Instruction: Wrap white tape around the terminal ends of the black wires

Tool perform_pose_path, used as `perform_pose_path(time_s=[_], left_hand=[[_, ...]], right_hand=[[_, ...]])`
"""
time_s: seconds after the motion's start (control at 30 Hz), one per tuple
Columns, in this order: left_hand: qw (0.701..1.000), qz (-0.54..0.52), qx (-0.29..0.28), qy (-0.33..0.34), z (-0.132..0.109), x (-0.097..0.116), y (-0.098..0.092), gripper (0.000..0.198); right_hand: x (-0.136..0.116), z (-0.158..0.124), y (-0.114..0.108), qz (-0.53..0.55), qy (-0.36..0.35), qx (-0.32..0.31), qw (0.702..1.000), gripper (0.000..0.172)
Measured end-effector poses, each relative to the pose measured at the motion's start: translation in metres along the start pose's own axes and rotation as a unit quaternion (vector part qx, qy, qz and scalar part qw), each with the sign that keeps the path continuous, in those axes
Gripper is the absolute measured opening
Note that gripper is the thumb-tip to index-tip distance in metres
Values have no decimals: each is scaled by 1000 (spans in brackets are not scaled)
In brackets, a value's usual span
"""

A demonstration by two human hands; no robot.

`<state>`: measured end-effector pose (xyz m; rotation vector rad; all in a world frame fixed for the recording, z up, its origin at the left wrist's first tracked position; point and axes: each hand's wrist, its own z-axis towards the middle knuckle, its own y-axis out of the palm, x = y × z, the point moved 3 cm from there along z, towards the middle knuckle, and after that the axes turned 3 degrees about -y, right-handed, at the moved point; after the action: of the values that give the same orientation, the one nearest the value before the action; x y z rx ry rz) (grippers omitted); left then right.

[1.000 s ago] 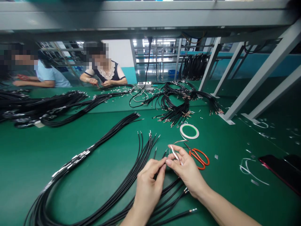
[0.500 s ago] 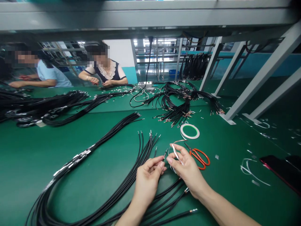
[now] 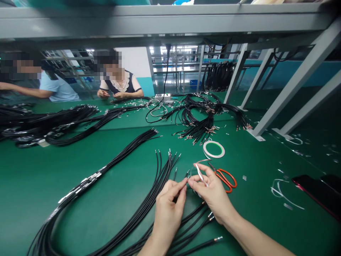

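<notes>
These thin black cables look light and floppy, so grab them near the tip: by the front of the green bench, the right hand pinches a white strip, left hand right against it, can't tell what's in its fingers.

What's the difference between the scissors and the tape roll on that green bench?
The scissors have orange handles and a long, pointed shape, while the tape roll is a flat white-and-green ring. The scissors lie nearer the right hand; the tape roll sits farther away. Both lie flat on the green bench.
</notes>
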<state>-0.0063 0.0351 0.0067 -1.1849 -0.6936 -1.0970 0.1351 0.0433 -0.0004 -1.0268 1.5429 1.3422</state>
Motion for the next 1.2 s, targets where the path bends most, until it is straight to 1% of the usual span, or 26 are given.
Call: perform_pose_path(time_s=[0.17,0.33,0.5,0.63,0.93,1.2], left_hand=[[999,35,-10,38,-1,0,1,32],[997,35,-11,63,-1,-1,3,32],[999,21,5,41,1,-3,1,28],[999,16,0,32,1,-2,0,28],[996,44,-11,76,-1,-3,2,32],[994,63,-15,91,-2,-4,4,32]], right_hand=[[1,1,-1,-17,2,1,1000,54],[3,1,-2,-10,9,-7,1000,55],[1,0,-1,-4,24,-1,1000,54],[0,-2,1,-18,13,-6,1000,52],[1,1,0,-19,13,-9,1000,55],[2,2,-3,-18,27,-6,999,58]])
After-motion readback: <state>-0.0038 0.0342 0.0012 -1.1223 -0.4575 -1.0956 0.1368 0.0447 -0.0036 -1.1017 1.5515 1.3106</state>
